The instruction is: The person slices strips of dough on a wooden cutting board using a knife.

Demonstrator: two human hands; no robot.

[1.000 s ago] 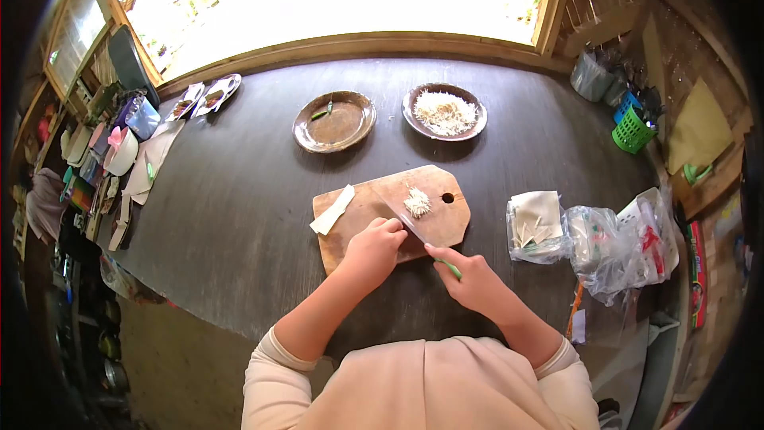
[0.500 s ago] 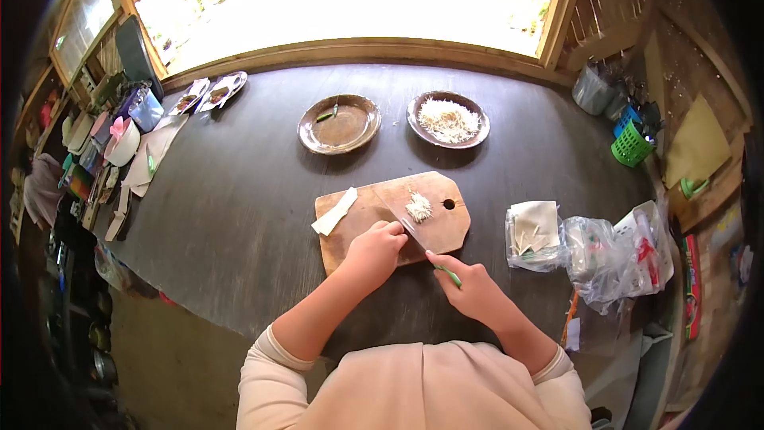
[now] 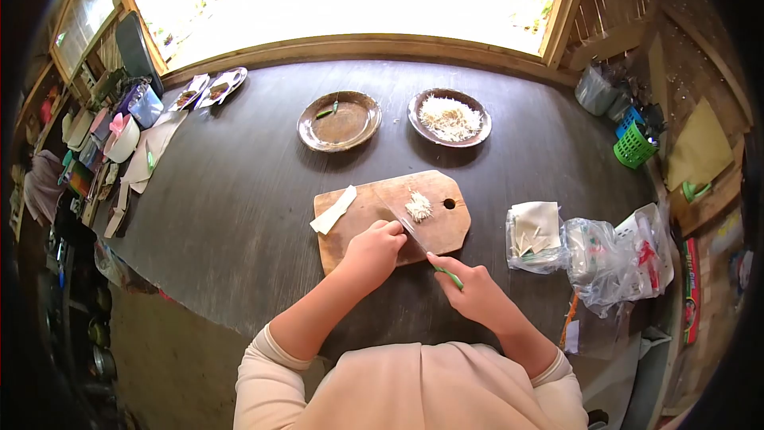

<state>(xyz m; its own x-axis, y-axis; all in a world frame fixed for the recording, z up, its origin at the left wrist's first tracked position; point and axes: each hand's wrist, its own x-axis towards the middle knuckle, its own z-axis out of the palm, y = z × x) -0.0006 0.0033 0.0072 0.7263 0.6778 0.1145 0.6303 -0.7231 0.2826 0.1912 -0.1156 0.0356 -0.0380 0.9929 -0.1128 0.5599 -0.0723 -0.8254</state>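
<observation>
A wooden cutting board [image 3: 442, 231] with a hole at its right end lies before me. My right hand [image 3: 476, 293] is closed round the green handle of a knife [image 3: 448, 276], whose blade slants up and left across the board. Close beside the blade, my left hand [image 3: 372, 248] presses on the board with its fingers curled together; what lies under them is hidden. Right of the blade sits a small heap of pale, thin shreds [image 3: 419, 206]. A flat off-white piece [image 3: 334, 210] rests on the board's left end.
Beyond the board stand a brown plate [image 3: 339, 143] with green chillies and another plate [image 3: 451, 142] heaped with pale shreds. Plastic bags [image 3: 609, 259] and a packet of pale pieces [image 3: 535, 231] lie at right. A green basket [image 3: 634, 146] stands farther back.
Both hands and the knife stay in nearly the same place on the board. The view has shifted very slightly.
</observation>
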